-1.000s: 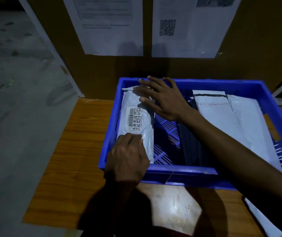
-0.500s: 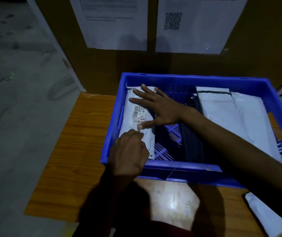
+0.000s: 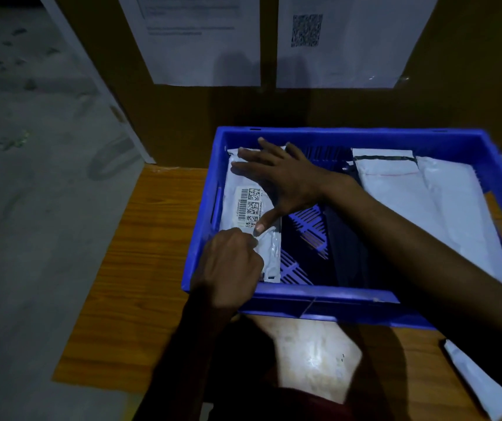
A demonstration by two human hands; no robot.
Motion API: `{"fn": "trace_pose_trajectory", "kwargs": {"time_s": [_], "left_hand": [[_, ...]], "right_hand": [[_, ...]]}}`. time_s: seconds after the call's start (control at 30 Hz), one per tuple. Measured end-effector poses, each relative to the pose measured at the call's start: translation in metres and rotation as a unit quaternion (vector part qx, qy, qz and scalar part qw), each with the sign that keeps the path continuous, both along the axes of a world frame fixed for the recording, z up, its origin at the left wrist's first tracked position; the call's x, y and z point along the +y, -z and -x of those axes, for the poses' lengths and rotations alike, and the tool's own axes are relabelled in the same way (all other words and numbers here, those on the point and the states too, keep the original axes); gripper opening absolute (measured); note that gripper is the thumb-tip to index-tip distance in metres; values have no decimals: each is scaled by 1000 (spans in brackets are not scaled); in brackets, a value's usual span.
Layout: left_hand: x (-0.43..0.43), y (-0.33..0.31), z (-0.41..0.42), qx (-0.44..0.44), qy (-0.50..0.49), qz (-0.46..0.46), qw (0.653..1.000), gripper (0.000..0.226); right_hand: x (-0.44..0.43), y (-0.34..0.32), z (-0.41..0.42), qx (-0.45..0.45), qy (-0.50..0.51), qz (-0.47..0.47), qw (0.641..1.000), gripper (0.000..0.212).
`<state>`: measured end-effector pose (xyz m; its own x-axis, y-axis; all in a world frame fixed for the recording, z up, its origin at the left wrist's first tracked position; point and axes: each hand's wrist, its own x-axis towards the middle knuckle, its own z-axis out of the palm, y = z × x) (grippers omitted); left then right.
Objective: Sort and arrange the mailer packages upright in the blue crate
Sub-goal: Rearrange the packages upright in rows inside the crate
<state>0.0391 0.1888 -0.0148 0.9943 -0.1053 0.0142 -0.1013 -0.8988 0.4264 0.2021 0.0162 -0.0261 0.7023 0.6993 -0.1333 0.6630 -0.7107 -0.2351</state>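
Note:
A blue crate (image 3: 356, 135) stands on a wooden table. Against its left wall leans a white mailer with a barcode label (image 3: 248, 208). My right hand (image 3: 283, 185) lies flat on that mailer, fingers spread, thumb pressing near the label. My left hand (image 3: 231, 268) grips the mailer's near end at the crate's front-left corner. A dark mailer (image 3: 347, 247) stands in the middle of the crate. Two white mailers (image 3: 420, 202) lean against the right side.
Another white mailer (image 3: 474, 381) lies on the table (image 3: 140, 268) at the lower right, outside the crate. A brown board with two taped paper sheets (image 3: 201, 41) rises just behind the crate. Grey floor (image 3: 31, 208) drops off left of the table.
My right hand has slid along the labelled mailer, its fingers now nearer the far end and the thumb by the label. My left hand stays on the near end. The camera shifted slightly.

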Motion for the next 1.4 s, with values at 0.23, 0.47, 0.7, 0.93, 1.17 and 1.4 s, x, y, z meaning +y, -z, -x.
{"fn": "trace_pose_trajectory", "kwargs": {"time_s": [0.23, 0.47, 0.7, 0.93, 1.17, 1.4], "left_hand": [[3, -1, -6, 26, 71, -59, 995, 36], [-6, -2, -16, 166, 54, -183, 967, 37], [-2, -5, -18, 143, 137, -266, 944, 41], [1, -19, -10, 100, -47, -24, 994, 47], [-14, -37, -25, -23, -45, -6, 999, 34], [-72, -54, -64, 15, 56, 107, 993, 32]], "right_hand": [[-8, 12, 7, -4, 4, 31, 1000, 131], [0, 19, 5, 24, -6, 65, 998, 136], [2, 20, 11, 28, -10, 76, 997, 149], [-9, -8, 9, 36, -25, -46, 998, 137], [-69, -71, 30, 7, 140, -181, 973, 77], [-154, -60, 84, -46, 444, -249, 860, 57]]}}
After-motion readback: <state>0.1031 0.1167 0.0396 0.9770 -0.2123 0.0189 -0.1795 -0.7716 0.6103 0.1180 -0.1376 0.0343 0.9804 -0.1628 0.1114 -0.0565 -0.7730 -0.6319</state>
